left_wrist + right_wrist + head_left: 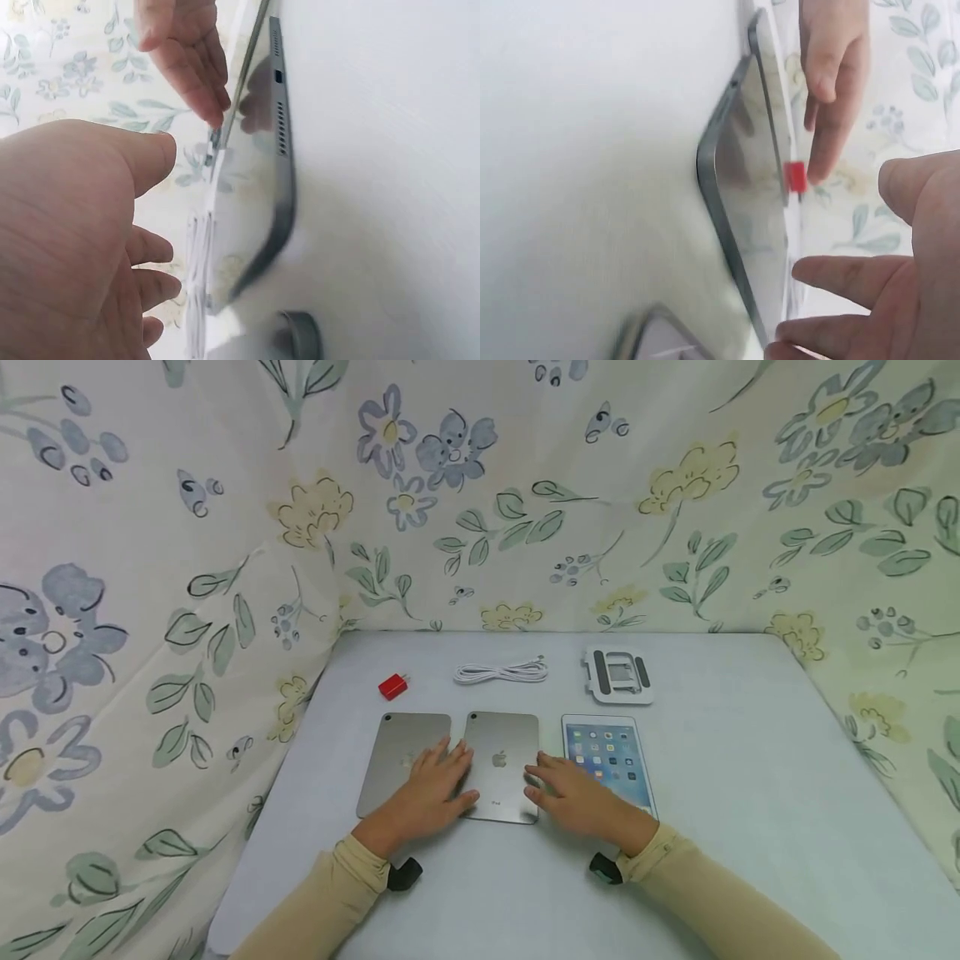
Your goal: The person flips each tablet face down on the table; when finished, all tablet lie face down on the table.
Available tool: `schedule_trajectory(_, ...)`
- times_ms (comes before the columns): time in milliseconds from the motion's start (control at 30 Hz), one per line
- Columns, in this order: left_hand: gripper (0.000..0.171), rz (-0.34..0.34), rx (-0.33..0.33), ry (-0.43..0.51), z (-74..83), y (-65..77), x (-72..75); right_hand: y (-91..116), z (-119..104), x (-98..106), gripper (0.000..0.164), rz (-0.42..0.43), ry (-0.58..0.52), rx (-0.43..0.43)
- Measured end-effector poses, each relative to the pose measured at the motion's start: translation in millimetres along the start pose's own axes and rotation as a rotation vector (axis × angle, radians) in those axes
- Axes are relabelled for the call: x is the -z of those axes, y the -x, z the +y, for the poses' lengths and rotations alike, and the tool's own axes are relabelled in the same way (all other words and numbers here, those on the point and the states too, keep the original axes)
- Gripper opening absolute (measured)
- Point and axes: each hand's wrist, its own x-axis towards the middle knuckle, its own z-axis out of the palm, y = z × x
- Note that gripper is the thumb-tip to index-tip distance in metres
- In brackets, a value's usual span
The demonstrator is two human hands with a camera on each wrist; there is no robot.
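Three tablets lie side by side on the table. The left tablet (416, 735) and the middle tablet (499, 781) are silver and back up, while the right tablet (611, 752) is white-framed with its screen lit. My left hand (427, 793) is over the gap between the left and middle tablets, fingers spread. Over the gap on the other side is my right hand (579, 797), fingers extended toward the middle tablet's right edge. Neither hand grips anything; whether the fingertips touch the tablets I cannot tell. In the left wrist view the middle tablet's edge (280, 120) shows its port.
Behind the tablets lie a red charger plug (393, 686), a coiled white cable (501, 672) and a white and grey folded stand (618, 676). The white table (750, 760) meets a floral curtain (525, 552) at its back edge.
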Motion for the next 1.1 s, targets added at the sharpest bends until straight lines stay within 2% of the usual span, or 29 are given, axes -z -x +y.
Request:
schedule_trajectory(233, 0.076, -0.065, -0.096, -0.043, 25.5, -14.1, 8.8, 23.2, 31.6, 23.7, 0.063, 0.139, 0.041, -0.105)
schedule_trajectory(433, 0.077, -0.119, -0.132, -0.098, 51.8, -30.1, 11.8, 43.2, 53.8, 35.4, 0.066, 0.229, 0.116, -0.209)
schedule_trajectory(600, 0.077, -0.158, -0.146, -0.143, 67.1, -41.8, 3.8, 55.5, 63.6, 40.2, 0.070, 0.219, 0.141, -0.288)
schedule_trajectory(800, 0.079, -0.202, -0.166, -0.172, 80.1, -46.9, -2.3, 62.0, 64.5, 44.0, 0.080, 0.166, 0.102, -0.387)
schedule_trajectory(1100, 0.079, -0.240, -0.195, -0.216, 91.4, -61.4, -18.8, 61.5, 64.5, 42.1, 0.084, 0.140, 0.129, -0.439)
